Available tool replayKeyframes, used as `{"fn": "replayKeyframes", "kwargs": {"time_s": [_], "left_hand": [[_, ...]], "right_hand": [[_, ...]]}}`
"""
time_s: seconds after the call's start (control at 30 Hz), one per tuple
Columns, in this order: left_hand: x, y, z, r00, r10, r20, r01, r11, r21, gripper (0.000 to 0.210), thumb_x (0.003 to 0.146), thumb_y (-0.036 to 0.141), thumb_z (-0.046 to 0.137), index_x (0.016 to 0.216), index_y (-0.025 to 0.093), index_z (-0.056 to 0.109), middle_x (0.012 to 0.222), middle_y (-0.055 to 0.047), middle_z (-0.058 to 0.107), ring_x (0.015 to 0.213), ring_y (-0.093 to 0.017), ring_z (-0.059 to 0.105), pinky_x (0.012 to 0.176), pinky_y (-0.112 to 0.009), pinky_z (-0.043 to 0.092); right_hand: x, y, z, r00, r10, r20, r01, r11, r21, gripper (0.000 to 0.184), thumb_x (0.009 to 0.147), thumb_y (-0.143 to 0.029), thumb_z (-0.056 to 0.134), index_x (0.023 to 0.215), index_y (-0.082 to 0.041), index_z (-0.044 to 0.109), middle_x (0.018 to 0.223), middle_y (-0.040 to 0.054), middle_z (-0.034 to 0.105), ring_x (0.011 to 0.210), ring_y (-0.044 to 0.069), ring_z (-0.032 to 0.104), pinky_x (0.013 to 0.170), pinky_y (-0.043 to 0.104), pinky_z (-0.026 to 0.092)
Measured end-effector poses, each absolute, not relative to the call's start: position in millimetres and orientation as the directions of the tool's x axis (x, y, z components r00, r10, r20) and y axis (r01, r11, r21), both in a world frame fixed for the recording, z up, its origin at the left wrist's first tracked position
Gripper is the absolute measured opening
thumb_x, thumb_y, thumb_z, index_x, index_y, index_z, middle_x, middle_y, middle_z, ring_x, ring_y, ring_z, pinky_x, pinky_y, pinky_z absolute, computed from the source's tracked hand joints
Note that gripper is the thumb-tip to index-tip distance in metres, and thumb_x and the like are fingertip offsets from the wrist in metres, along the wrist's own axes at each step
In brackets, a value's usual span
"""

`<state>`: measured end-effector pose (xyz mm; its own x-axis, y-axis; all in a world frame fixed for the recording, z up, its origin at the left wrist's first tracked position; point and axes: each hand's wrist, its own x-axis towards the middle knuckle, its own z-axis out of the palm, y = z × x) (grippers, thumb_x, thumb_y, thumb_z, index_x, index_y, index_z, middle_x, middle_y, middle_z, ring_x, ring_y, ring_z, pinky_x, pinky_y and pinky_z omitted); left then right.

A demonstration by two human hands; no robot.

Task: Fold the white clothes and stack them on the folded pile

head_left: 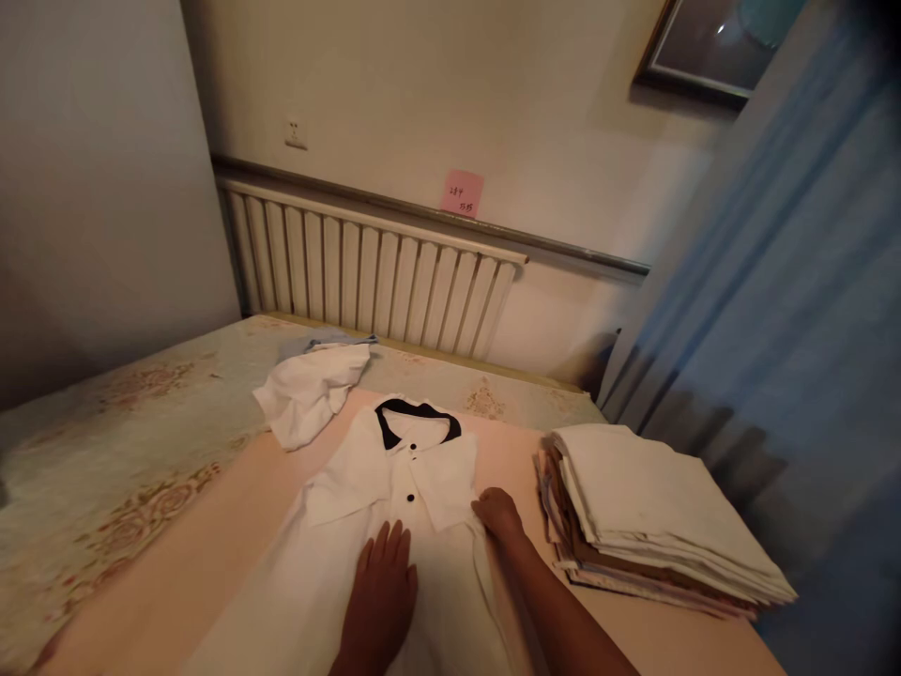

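A white shirt [429, 573] with a black inner collar and dark buttons lies spread front side up on a pink cloth [211, 545]. Its short sleeves are laid over the front on both sides. My left hand [384, 587] rests flat on the shirt's front, fingers stretched out below the buttons. At the shirt's right edge, by the sleeve, my right hand [498, 514] is closed with its fingers curled on the fabric. The lower end of the shirt runs out of view.
To the right stands a stack of folded clothes [654, 498], white on top. A crumpled white garment [313, 390] with a blue-grey piece lies at the back left. Behind the flowered bedding [141, 488] is a radiator [380, 272]. A blue curtain [760, 310] hangs at right.
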<state>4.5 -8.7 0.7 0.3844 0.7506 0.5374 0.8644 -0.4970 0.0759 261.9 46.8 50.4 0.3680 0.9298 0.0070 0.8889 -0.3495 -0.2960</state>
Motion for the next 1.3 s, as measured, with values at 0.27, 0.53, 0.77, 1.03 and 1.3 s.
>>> {"fn": "replayKeyframes", "kwargs": {"time_s": [0.27, 0.53, 0.77, 1.03, 1.3], "left_hand": [[2.4, -7.7, -0.1, 0.395, 0.751, 0.529, 0.869, -0.492, 0.049, 0.043, 0.087, 0.022, 0.042, 0.127, 0.020, 0.056, 0.136, -0.005, 0.055, 0.129, -0.026, 0.044, 0.103, -0.045, 0.038], [2.5, -8.7, -2.5, 0.394, 0.766, 0.508, 0.874, -0.483, 0.050, 0.046, 0.085, 0.023, 0.043, 0.129, 0.019, 0.055, 0.138, -0.005, 0.054, 0.128, -0.025, 0.046, 0.102, -0.044, 0.040], [1.9, -10.0, -1.2, 0.389, 0.794, 0.466, 0.858, -0.497, 0.131, 0.046, 0.087, 0.024, 0.040, 0.131, 0.020, 0.053, 0.141, -0.006, 0.051, 0.132, -0.026, 0.042, 0.105, -0.047, 0.037], [3.7, -11.9, 5.7, 0.391, 0.786, 0.479, 0.857, -0.501, 0.123, 0.043, 0.087, 0.022, 0.041, 0.128, 0.018, 0.055, 0.139, -0.008, 0.052, 0.132, -0.027, 0.041, 0.107, -0.047, 0.035], [5.3, -12.6, 10.1, 0.394, 0.769, 0.504, 0.854, -0.508, 0.108, 0.043, 0.087, 0.022, 0.040, 0.127, 0.014, 0.056, 0.137, -0.011, 0.054, 0.131, -0.029, 0.043, 0.106, -0.048, 0.034]], "right_hand": [[266.8, 83.9, 54.5, 0.283, 0.898, 0.338, 0.935, -0.180, -0.304, 0.040, 0.092, -0.022, 0.030, 0.111, -0.013, 0.064, 0.111, 0.0151, 0.067, 0.105, 0.021, 0.060, 0.089, 0.032, 0.042], [246.6, 117.8, 17.9, 0.071, 0.963, 0.261, 0.980, -0.020, -0.196, 0.058, 0.092, -0.044, 0.042, 0.137, -0.007, 0.046, 0.149, 0.0190, 0.034, 0.141, 0.030, 0.024, 0.114, 0.047, 0.015], [258.4, 113.3, 15.3, 0.079, 0.982, 0.170, 0.969, -0.036, -0.245, 0.060, 0.093, -0.047, 0.041, 0.142, -0.012, 0.040, 0.152, 0.0125, 0.029, 0.143, 0.025, 0.019, 0.116, 0.044, 0.011], [267.0, 57.6, 13.9, 0.090, 0.976, 0.199, 0.887, 0.013, -0.462, 0.059, 0.093, -0.041, 0.033, 0.142, -0.008, 0.039, 0.151, 0.0123, 0.032, 0.141, 0.021, 0.026, 0.117, 0.039, 0.017], [258.0, -39.8, 22.4, 0.240, 0.958, 0.158, 0.653, -0.039, -0.756, 0.058, 0.091, -0.045, 0.039, 0.140, -0.014, 0.044, 0.144, 0.0095, 0.045, 0.134, 0.022, 0.040, 0.113, 0.040, 0.030]]}}
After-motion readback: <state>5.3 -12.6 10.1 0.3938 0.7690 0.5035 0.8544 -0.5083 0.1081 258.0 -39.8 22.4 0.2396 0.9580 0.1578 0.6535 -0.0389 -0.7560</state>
